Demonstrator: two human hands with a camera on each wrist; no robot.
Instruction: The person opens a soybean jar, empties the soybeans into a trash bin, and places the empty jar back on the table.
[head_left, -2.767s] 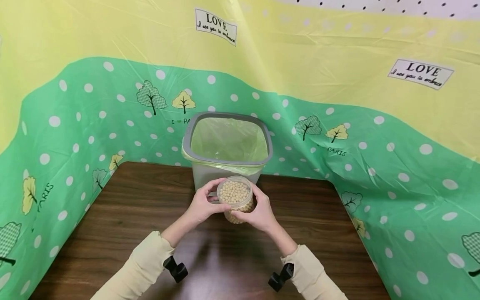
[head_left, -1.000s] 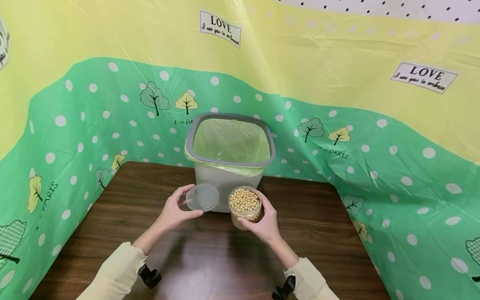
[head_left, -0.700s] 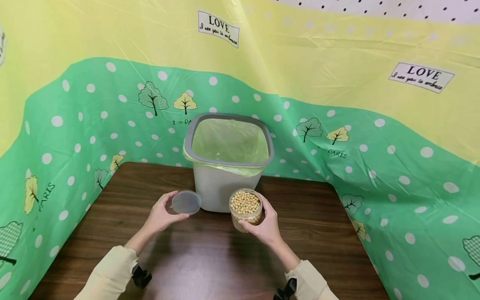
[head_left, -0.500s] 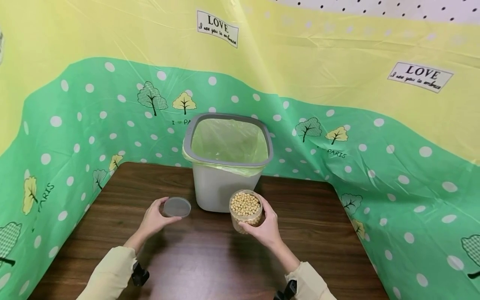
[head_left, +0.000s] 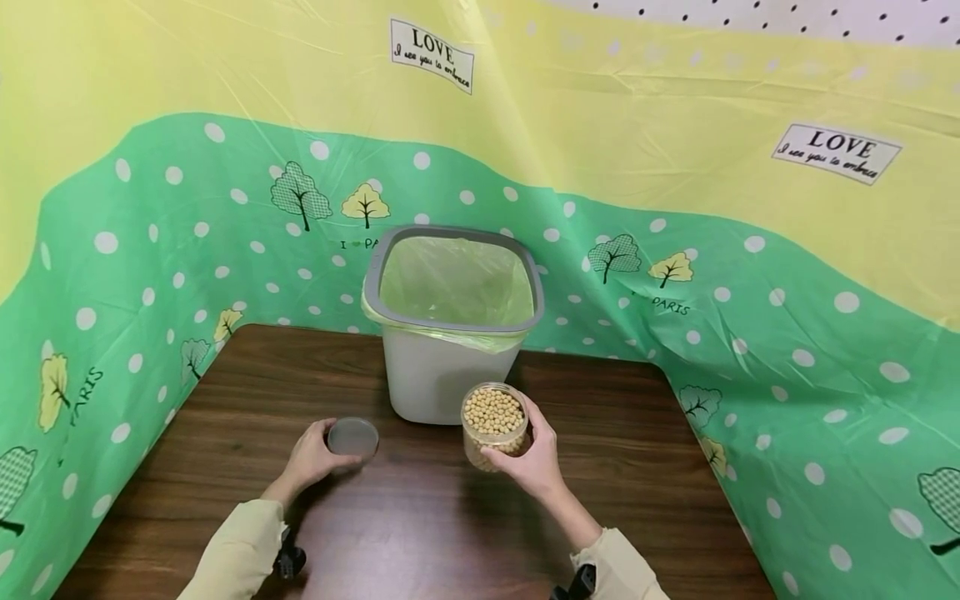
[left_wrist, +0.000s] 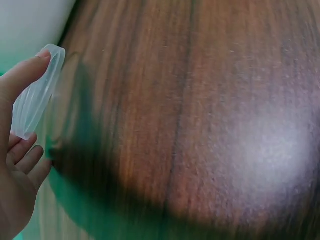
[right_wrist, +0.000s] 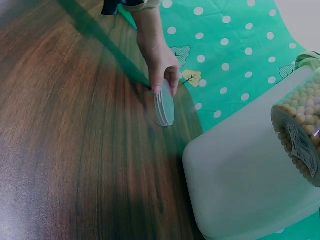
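On the left, my left hand (head_left: 311, 457) pinches a round translucent lid (head_left: 354, 439) by its edge, thumb on one side and fingers on the other. The left wrist view shows this lid (left_wrist: 37, 102) from its ridged side, low over the tabletop. My right hand (head_left: 536, 457) grips a clear jar (head_left: 480, 450) round its right side. Round pale-yellow beans (head_left: 493, 408) fill it close to its uncovered mouth. From the right wrist view, a label (right_wrist: 302, 145) shows on the jar's base, and the right hand is out of sight.
Behind the jar stands a light-grey bin (head_left: 423, 375) with a darker rim and a green liner bag (head_left: 450, 283). Both hands are over a dark wooden table (head_left: 420, 525). A green and yellow printed curtain (head_left: 622, 200) encloses the back and sides.
The lid has come off the jar. My left hand has carried it left, then down toward the table. My right hand has shifted the jar slightly right and nearer to me.
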